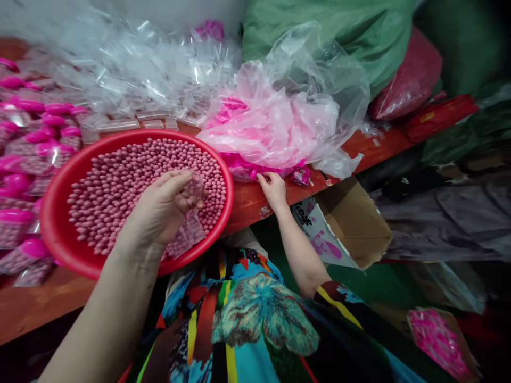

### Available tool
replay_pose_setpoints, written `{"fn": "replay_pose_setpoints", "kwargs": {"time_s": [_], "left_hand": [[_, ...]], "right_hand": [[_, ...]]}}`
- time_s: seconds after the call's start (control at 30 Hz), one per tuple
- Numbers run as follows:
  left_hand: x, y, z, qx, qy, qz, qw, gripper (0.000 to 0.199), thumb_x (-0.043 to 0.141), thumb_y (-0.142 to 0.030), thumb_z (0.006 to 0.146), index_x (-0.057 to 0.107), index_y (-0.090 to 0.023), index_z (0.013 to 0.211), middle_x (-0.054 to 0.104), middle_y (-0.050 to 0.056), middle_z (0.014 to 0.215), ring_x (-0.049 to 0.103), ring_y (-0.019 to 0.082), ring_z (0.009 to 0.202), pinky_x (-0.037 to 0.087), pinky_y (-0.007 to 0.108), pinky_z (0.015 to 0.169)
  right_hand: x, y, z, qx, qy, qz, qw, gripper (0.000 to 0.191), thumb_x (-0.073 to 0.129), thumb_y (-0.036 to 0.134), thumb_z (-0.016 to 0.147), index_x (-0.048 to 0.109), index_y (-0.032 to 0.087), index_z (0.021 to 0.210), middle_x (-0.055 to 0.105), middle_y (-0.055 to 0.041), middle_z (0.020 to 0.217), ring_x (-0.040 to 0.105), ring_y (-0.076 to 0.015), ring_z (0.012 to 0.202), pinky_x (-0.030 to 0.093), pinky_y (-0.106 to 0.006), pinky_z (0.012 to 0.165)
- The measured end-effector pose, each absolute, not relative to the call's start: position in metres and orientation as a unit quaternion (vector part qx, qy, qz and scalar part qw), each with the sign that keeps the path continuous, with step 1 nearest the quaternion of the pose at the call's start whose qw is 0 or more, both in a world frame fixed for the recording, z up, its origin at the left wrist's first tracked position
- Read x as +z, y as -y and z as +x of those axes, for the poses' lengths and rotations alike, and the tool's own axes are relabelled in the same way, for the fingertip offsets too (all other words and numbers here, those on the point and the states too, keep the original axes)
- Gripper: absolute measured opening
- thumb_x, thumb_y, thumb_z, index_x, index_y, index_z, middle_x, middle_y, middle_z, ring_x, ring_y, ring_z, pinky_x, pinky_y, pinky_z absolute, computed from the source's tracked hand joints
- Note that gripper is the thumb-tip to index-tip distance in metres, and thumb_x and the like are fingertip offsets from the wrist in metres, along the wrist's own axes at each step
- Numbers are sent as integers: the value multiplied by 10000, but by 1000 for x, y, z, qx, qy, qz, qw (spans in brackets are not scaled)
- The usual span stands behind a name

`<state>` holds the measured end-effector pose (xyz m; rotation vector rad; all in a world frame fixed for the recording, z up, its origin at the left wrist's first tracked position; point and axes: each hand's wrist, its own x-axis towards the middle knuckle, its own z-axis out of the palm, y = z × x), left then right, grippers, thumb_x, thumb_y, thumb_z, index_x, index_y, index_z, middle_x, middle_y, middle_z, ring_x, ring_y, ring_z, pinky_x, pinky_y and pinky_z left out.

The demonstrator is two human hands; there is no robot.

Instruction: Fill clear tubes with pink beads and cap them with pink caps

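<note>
While a small transparent container (195,186) is held in the closed fingers of the left hand (159,207) above the red basin (136,272), bright pink pieces under plastic are reached by the right hand (273,189). The basin is set on the worktop (248,205) and is filled with pink beads (115,181); more transparent containers (187,235) are seen inside it, by the near right rim. Whether the held container is loaded, or beads are only seen through it, cannot be told.

The right thumb and index fingertip are brought close at a small pink piece (254,174); whether it is pinched or just touched cannot be told. The step in hand is judged to be a two-handed one: container steadied on the left, piece picked at on the right. For a next move from this pose, a firm right pinch and a level left grip are called for, so that nothing is spilled or dragged along with the pink plastic bag (275,119).

Bead-filled containers with pink tops (58,109) are piled at left, loose transparent containers (131,74) on the far side. An open cardboard box (345,223) is placed right of the worktop's near edge.
</note>
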<state>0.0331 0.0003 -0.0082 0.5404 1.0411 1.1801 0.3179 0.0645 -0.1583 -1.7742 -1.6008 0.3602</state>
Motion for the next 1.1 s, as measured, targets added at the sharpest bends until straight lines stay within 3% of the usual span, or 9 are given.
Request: {"fn": "replay_pose_setpoints", "kwargs": {"time_s": [0.2,0.37,0.47,0.63,0.83,1.1], "left_hand": [[-12,4,23,536,-458,225,673,136,822,-223,819,760,-166,927,728,32,846,677,153,749,561,232,572],[-15,2,25,532,-448,219,684,230,867,-185,757,758,-143,955,725,34,861,678,150,750,571,227,565],[-17,3,30,526,-444,214,693,317,915,-198,701,739,-141,958,734,40,891,688,148,747,570,220,570],[-17,11,38,512,-424,238,708,364,925,-202,682,698,-159,964,719,32,900,689,154,782,561,234,611],[-21,18,31,542,-399,225,704,400,924,-217,686,688,-164,1005,700,25,928,675,141,792,528,226,619],[-30,26,11,576,-387,206,690,427,928,-262,698,669,-172,1025,703,27,925,691,158,793,487,220,577]], "right_hand": [[-164,-51,312,132,640,-680,333,191,609,324,945,695,153,957,690,-112,970,625,-210,814,538,-366,876],[-144,-34,318,50,701,-642,307,248,525,201,935,697,142,1104,670,-149,1060,646,-272,988,532,-442,949],[-119,-31,308,53,710,-595,372,309,491,208,965,687,165,1200,650,-135,1086,652,-254,999,560,-425,931],[-67,-27,259,120,723,-487,475,247,527,242,995,684,233,1186,693,-93,1094,681,-241,1002,594,-422,926],[-42,-20,202,155,792,-382,450,271,516,200,981,664,259,1200,734,-100,1171,696,-280,1127,580,-489,1025],[-39,-24,179,212,806,-347,430,178,538,210,962,642,249,1101,732,-80,1078,693,-243,990,590,-434,920]]}}
